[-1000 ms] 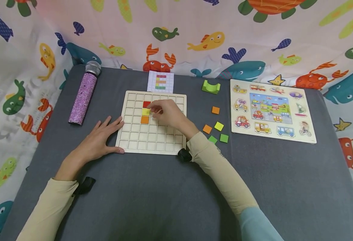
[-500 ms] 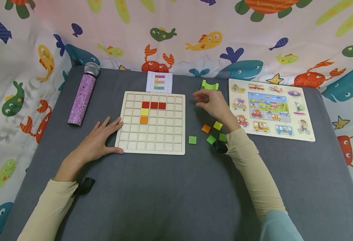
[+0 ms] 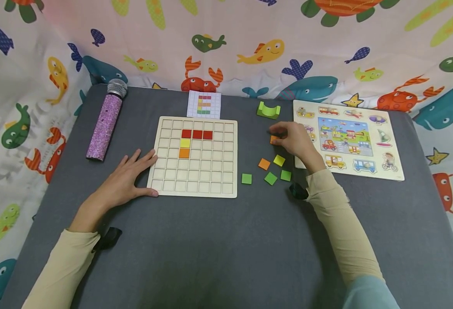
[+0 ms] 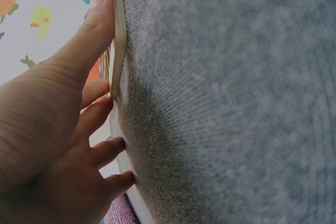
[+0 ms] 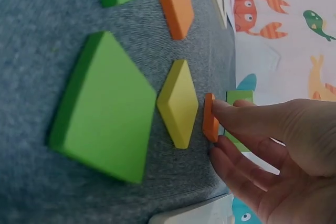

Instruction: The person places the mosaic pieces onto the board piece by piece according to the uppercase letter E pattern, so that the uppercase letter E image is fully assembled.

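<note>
My left hand (image 3: 127, 182) rests on the table with fingers spread, its thumb and index finger touching the left edge of a wooden grid board (image 3: 211, 176). In the left wrist view, that hand's thumb (image 4: 94, 24) lies along the board's edge. Three red tiles (image 3: 197, 134) form a row on the grid, with a yellow tile (image 3: 185, 143) and an orange tile (image 3: 184, 153) below the leftmost. To the right, my right hand (image 3: 297, 139) pinches another orange square tile (image 5: 209, 116) lying on the table, thumb on one side and fingertips on the other.
Loose green tiles (image 3: 270, 178), a yellow tile (image 3: 279, 160) and an orange tile (image 3: 264, 164) lie right of the board. A pattern card (image 3: 204, 104), a green arched block (image 3: 268, 110), a glittery microphone (image 3: 104, 126) and a vehicle puzzle (image 3: 350, 169) stand around.
My right hand has left the board and moved right to the loose orange tile. Three red tiles now show on the grid, uncovered by the hand. The left hand stays put.
</note>
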Action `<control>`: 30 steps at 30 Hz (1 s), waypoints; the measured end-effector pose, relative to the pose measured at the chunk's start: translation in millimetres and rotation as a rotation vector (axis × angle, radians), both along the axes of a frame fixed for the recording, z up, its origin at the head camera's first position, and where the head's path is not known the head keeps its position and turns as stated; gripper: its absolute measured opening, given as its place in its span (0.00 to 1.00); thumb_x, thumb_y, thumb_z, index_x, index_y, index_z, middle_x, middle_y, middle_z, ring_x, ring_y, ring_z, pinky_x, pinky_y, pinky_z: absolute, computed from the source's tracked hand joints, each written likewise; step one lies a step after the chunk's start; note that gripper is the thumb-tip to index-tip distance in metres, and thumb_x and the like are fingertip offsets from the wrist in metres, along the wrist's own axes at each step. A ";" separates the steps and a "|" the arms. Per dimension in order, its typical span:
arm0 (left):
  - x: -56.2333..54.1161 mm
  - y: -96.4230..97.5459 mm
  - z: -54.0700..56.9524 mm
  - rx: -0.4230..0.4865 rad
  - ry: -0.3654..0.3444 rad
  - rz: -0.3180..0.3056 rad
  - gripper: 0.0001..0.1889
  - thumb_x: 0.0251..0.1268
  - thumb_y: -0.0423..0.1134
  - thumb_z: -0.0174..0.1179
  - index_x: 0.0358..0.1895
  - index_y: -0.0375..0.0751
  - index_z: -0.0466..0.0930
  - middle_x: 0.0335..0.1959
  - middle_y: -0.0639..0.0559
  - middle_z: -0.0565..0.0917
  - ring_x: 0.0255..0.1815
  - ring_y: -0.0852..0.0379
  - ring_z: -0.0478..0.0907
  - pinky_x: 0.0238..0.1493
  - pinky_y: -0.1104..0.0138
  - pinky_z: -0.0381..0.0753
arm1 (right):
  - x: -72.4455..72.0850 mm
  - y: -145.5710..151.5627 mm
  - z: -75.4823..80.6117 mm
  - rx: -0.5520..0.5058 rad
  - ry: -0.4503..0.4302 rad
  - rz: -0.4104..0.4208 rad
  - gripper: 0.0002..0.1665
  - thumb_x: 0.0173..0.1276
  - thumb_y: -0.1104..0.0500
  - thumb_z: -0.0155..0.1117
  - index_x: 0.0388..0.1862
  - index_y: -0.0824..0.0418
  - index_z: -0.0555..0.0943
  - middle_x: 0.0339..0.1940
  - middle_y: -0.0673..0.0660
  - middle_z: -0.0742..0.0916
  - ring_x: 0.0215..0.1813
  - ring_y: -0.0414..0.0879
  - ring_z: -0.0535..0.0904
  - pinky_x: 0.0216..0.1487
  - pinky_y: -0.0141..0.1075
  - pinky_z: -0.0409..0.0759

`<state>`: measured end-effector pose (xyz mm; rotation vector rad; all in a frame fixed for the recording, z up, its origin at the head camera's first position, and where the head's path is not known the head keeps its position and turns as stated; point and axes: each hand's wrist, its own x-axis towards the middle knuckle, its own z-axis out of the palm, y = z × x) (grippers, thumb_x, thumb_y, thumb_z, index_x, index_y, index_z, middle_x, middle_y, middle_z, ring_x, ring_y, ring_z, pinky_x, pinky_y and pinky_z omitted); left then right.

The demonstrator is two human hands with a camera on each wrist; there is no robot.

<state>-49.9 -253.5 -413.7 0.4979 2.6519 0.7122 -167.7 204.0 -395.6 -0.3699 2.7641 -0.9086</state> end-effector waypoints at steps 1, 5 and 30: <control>0.0 0.1 -0.1 0.001 0.001 0.000 0.54 0.50 0.54 0.74 0.77 0.40 0.54 0.79 0.44 0.50 0.79 0.36 0.36 0.75 0.43 0.31 | 0.2 0.1 -0.6 -0.005 0.005 0.002 0.21 0.63 0.69 0.69 0.56 0.69 0.81 0.50 0.67 0.85 0.51 0.61 0.81 0.53 0.51 0.79; -0.4 0.0 -0.6 0.001 0.005 0.001 0.54 0.49 0.53 0.74 0.77 0.39 0.54 0.79 0.44 0.50 0.79 0.36 0.37 0.75 0.43 0.31 | 0.8 0.3 -2.0 -0.022 0.014 0.007 0.19 0.64 0.69 0.68 0.55 0.69 0.82 0.47 0.67 0.86 0.48 0.60 0.83 0.51 0.50 0.80; -0.6 -0.8 -2.5 0.017 0.025 -0.013 0.54 0.50 0.54 0.74 0.77 0.39 0.54 0.79 0.44 0.51 0.79 0.35 0.37 0.75 0.42 0.32 | -5.3 -79.9 12.1 -0.205 -0.029 0.158 0.19 0.63 0.68 0.69 0.54 0.66 0.82 0.38 0.59 0.85 0.42 0.50 0.81 0.43 0.41 0.78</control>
